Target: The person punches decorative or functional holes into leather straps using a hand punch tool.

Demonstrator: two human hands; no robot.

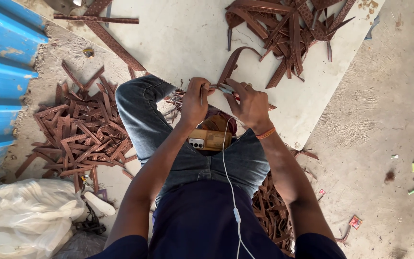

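Two hands on one brown strap (pixel 233 60) right now, working at the edge of the pale board (pixel 188 33) in front of my knees. My left hand (pixel 195 100) is closed around the near end of the strap, thumb side up, pinching it tight. My right hand (pixel 251 103) is wrapped around a small metal tool (pixel 226 88) whose tip meets the strap right where my left fingers grip it; can't really tell what kind of tool it is from this angle, it's mostly hidden by my fingers. From there the strap loops up and away over the board toward the messy heap of straps (pixel 288 29) at the far end. Another big pile of cut brown strips (pixel 80 132) sits on the ground off my left knee, next to the blue corrugated sheet (pixel 1 81). Phone (pixel 209 140) is resting in my lap with the white earphone cable (pixel 228 182) running up from it, and there's an orange band (pixel 266 133) on my right wrist.
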